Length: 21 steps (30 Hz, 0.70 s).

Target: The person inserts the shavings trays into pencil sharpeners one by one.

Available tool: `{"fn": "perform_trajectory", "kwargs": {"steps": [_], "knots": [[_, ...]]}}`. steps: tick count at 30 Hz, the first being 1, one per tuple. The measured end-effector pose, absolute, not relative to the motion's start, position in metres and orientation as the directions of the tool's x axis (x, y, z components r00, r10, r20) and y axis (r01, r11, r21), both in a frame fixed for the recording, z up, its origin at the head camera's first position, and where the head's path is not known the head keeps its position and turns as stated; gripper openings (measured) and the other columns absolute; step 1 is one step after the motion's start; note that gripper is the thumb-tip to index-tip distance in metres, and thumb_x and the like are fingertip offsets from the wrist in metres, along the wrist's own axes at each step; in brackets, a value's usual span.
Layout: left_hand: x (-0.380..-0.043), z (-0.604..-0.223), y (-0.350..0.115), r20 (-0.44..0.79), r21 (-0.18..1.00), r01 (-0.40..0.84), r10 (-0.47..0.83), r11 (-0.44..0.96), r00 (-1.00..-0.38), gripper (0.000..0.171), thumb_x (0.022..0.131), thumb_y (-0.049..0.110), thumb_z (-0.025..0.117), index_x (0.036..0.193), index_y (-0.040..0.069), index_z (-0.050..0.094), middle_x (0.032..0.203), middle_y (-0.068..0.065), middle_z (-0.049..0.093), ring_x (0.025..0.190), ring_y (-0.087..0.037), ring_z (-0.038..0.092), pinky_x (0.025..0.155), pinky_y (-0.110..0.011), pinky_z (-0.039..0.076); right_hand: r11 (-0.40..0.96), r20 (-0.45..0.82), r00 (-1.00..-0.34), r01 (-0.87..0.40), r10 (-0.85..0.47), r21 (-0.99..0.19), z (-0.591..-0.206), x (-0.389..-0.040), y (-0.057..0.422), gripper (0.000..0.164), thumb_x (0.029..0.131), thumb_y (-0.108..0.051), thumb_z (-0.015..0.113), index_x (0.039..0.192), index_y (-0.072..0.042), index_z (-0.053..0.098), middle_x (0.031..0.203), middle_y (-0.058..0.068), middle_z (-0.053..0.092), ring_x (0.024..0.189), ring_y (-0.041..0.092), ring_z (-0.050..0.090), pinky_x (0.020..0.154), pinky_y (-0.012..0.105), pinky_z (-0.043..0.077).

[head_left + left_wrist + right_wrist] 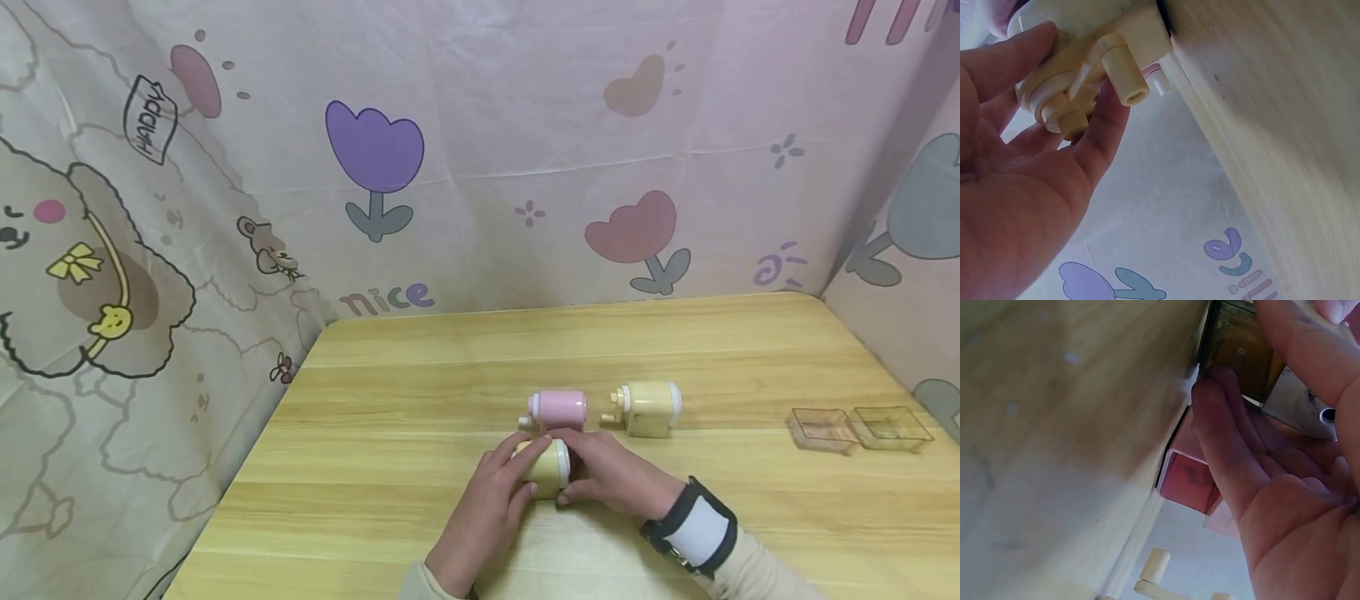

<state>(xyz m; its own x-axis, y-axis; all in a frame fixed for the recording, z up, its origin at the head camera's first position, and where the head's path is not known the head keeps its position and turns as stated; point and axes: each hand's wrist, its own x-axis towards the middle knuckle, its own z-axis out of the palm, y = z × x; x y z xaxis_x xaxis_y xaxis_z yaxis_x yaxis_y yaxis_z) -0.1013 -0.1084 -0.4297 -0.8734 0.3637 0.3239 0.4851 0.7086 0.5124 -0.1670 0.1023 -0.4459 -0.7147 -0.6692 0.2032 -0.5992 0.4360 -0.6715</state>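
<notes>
A yellow crank pencil sharpener [546,477] with a white end stands on the table between both hands. My left hand [491,492] grips its crank end, thumb and fingers around the body beside the crank handle [1124,74]. My right hand [615,473] holds the opposite end, thumb on one side and fingers on the other. Between them shows the see-through drawer [1242,353], dark amber; whether the fingers pinch the drawer or the body is unclear. Just behind is a pink pencil sharpener [561,407], whose drawer slot [1188,481] gapes open.
Another yellow pencil sharpener [651,408] stands to the right of the pink one, crank facing left. Two see-through drawers, a pinkish one [821,432] and a yellowish one [891,430], lie side by side at the far right. Printed cloth [495,250] hangs behind the wooden table [420,383].
</notes>
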Motion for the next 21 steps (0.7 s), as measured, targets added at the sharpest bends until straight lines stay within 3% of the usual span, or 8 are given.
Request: {"fn": "perform_trajectory", "kwargs": {"steps": [12, 21], "knots": [[-0.102, -0.43, -0.106, 0.339, 0.489, 0.491, 0.361, 0.721, -0.869, 0.064, 0.088, 0.012, 0.065, 0.145, 0.03, 0.043, 0.145, -0.002, 0.043, 0.116, -0.026, 0.051, 0.094, -0.039, 0.046, 0.43, 0.196, -0.714, -0.592, -0.672, -0.682, -0.444, -0.166, 0.105, 0.067, 0.068, -0.033, 0.082, 0.128, -0.021, 0.052, 0.115, -0.008, 0.062, 0.098, 0.006, 0.057, 0.089, 0.034, 0.048], [-0.101, -0.431, -0.107, 0.35, 0.504, 0.484, 0.344, 0.715, -0.871, 0.07, 0.082, 0.005, 0.069, 0.143, 0.028, 0.044, 0.141, -0.001, 0.047, 0.119, -0.024, 0.05, 0.095, -0.041, 0.045, 0.391, 0.166, -0.701, -0.56, -0.693, -0.73, -0.446, -0.161, 0.12, 0.073, 0.076, -0.029, 0.078, 0.14, -0.018, 0.045, 0.108, -0.001, 0.065, 0.092, 0.009, 0.062, 0.081, 0.029, 0.051]]}}
